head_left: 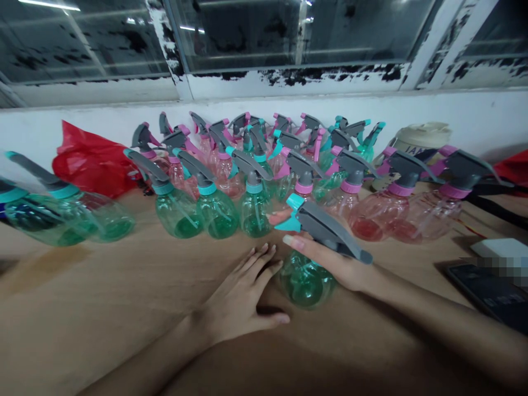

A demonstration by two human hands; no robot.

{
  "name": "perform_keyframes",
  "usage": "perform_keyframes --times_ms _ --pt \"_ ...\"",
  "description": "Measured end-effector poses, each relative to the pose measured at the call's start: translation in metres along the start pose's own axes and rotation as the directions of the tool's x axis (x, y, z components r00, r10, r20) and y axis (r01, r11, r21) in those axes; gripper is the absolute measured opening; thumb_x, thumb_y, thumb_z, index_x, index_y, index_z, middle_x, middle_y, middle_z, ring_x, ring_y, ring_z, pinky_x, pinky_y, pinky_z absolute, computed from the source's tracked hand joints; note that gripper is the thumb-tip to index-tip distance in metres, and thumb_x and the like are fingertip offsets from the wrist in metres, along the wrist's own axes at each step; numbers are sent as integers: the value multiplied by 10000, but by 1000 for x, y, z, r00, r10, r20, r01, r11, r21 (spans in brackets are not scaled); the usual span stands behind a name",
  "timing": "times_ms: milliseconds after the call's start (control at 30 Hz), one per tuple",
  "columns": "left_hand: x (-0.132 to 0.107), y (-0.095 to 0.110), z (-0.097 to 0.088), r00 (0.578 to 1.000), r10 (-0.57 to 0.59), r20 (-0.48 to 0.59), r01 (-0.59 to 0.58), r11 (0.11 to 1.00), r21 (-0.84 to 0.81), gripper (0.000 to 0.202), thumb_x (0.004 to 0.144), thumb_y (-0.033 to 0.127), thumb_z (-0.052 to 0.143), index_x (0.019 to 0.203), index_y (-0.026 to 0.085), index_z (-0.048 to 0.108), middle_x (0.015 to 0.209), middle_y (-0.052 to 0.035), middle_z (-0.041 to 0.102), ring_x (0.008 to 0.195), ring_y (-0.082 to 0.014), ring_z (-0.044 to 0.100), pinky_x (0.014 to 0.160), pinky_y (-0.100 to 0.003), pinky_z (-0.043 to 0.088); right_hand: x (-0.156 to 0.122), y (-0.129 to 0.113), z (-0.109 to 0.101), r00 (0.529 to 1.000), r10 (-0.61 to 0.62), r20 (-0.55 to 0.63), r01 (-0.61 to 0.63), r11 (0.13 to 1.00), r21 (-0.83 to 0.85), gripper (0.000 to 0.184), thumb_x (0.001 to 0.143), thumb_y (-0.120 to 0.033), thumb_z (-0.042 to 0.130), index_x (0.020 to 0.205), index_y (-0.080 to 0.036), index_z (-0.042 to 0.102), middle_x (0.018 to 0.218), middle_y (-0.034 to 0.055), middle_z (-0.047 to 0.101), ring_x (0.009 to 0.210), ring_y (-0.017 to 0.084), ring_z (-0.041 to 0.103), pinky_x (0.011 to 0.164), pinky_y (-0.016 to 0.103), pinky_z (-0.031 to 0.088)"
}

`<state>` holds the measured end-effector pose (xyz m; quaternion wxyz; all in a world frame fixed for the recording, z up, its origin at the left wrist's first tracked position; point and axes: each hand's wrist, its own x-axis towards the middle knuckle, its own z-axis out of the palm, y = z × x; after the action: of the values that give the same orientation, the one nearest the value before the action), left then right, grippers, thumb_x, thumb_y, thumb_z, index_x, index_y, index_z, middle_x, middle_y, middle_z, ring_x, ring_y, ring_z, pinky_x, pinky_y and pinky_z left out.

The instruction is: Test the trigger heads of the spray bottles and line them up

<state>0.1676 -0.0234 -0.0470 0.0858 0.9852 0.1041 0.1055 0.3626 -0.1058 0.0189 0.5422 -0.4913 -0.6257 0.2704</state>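
Note:
In front of me stands a green spray bottle [307,283] with a grey and teal trigger head. My right hand [330,261] is wrapped round its neck, just under the head, with the thumb towards the left. My left hand [243,297] lies flat on the table to the left of this bottle, fingers spread and holding nothing. Beyond both hands, a front row holds green spray bottles [216,217] with teal collars on the left and pink spray bottles [377,217] with pink collars on the right.
More pink and green bottles crowd behind the front row, against the white wall. A red plastic bag [93,162] lies at the back left. A beige lidded container [424,135] stands at the back right. A dark phone [487,291] and a white box [501,253] are at the right.

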Motion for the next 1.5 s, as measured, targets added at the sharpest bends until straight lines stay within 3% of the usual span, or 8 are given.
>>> perform_keyframes --times_ms 167,300,467,767,867,1067,1333,1500 --pt "0 2 -2 1000 -8 25 7 1000 29 836 798 654 581 1407 126 361 1477 -177 347 1374 -350 270 1096 -515 273 -2 -2 0 999 -39 -20 38 999 -33 296 838 -340 629 1123 -257 628 1077 11 705 1000 189 650 900 350 496" --pt "0 2 -2 999 -13 34 11 999 51 825 801 660 571 1396 122 379 1481 -176 340 1377 -348 262 1097 -513 273 -2 -2 0 1000 -24 -20 23 998 -54 292 843 -348 618 1121 -258 633 1048 11 710 953 195 660 863 356 512" --pt "0 1 0 1000 1 25 -2 998 56 833 801 674 560 1397 120 381 1488 -183 322 1381 -350 252 1099 -520 261 0 -1 0 1000 -11 0 11 1000 -8 406 834 -335 625 1232 -275 574 1072 14 704 1000 197 650 903 356 496" --pt "1 3 -4 999 -7 36 5 998 61 816 805 661 567 1402 136 381 1484 -173 334 1374 -352 269 1088 -526 283 -2 -2 1 998 65 11 -65 996 60 456 820 -361 624 1264 -286 552 999 20 691 847 178 656 826 343 504" --pt "1 3 -5 999 -8 52 4 998 67 829 800 669 569 1390 111 396 1483 -188 329 1371 -360 271 1094 -520 275 -2 -1 1 998 55 20 -56 997 50 453 825 -378 617 1264 -288 555 955 22 682 804 181 645 759 341 507" --pt "0 1 -2 999 11 39 -15 997 81 820 819 670 543 1370 75 419 1470 -210 341 1377 -362 252 1097 -520 264 -1 2 1 999 46 10 -47 997 59 443 838 -336 608 1273 -286 545 979 26 674 856 180 637 810 340 497" --pt "-2 1 1 1000 4 24 -6 996 85 806 824 666 543 1395 121 382 1490 -178 321 1384 -344 245 1100 -494 268 -1 3 1 1000 16 -3 -16 999 32 427 844 -303 600 1266 -276 542 954 23 679 809 166 639 770 319 508" --pt "-2 -1 2 999 32 14 -33 993 116 816 844 682 493 1395 93 370 1488 -199 312 1385 -346 241 1097 -504 271 -1 7 -1 999 -17 34 18 1000 -26 343 868 -252 552 1209 -284 578 887 4 675 670 137 592 648 290 501"
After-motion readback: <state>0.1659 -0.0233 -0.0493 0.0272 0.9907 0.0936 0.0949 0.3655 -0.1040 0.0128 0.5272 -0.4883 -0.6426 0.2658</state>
